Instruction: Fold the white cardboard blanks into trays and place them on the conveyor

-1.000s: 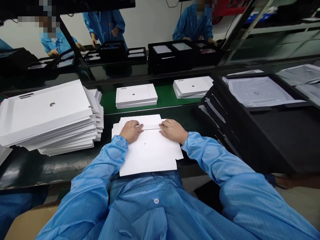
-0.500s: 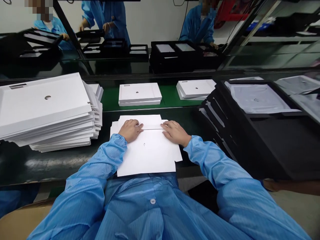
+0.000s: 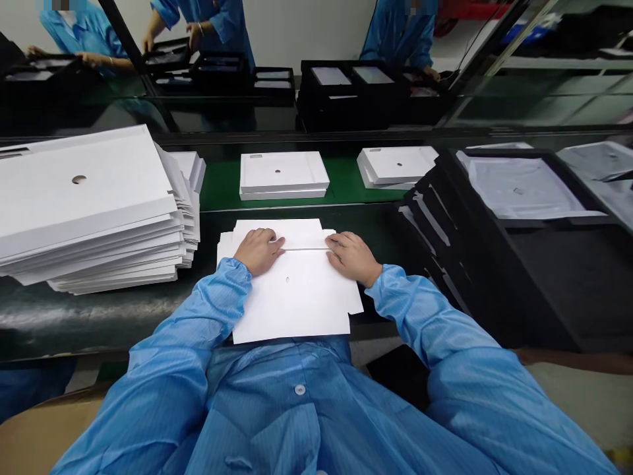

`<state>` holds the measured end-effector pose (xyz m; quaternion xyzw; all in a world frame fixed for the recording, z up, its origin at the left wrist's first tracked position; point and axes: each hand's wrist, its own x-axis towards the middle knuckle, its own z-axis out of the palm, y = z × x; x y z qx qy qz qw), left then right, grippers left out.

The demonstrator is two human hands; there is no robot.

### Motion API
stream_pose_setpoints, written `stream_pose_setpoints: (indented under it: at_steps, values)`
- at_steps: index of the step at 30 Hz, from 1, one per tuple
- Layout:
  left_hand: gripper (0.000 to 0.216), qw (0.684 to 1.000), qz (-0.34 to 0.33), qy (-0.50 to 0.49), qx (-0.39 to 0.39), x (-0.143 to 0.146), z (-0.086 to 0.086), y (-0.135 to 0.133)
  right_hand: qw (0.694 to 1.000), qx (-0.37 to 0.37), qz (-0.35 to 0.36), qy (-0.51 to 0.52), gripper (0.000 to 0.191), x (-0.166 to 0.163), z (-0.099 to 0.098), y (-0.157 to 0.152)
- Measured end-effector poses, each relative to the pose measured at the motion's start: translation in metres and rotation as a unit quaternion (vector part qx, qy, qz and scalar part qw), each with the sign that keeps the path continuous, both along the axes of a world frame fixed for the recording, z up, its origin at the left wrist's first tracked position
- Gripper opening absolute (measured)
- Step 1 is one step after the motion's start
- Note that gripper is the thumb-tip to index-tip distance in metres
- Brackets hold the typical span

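A flat white cardboard blank (image 3: 297, 300) with a small hole in its middle lies on the dark bench right in front of me. My left hand (image 3: 257, 251) and my right hand (image 3: 352, 257) both rest on its far part, fingers curled and pressed down along a fold line (image 3: 306, 249) that runs between them. The far flap (image 3: 279, 229) lies flat beyond my knuckles. Blue sleeves cover both my arms.
A tall stack of white blanks (image 3: 93, 211) stands at the left. Two folded white boxes (image 3: 283, 175) (image 3: 395, 165) sit on the green conveyor belt (image 3: 222, 185). Black trays (image 3: 519, 257) with grey sheets fill the right. Other people in blue work at black trays beyond.
Both hands stay pressed on the fold line. The view has shifted slightly, so everything sits a little higher in the picture.
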<state>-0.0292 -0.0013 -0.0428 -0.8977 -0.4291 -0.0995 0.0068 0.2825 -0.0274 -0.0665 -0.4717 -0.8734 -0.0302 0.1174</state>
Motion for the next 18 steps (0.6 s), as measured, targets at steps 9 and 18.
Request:
stream_pose_setpoints:
  at_steps: [9,18]
  values:
    - [0.041,0.999,-0.001,-0.014,-0.034,0.001,0.000,0.001,0.999,-0.003,0.020,-0.025,0.046,0.000,0.006,-0.005]
    - [0.051,0.997,-0.004,-0.021,-0.079,-0.018,0.002,-0.006,0.998,0.024,0.016,-0.048,0.051,-0.011,0.013,-0.014]
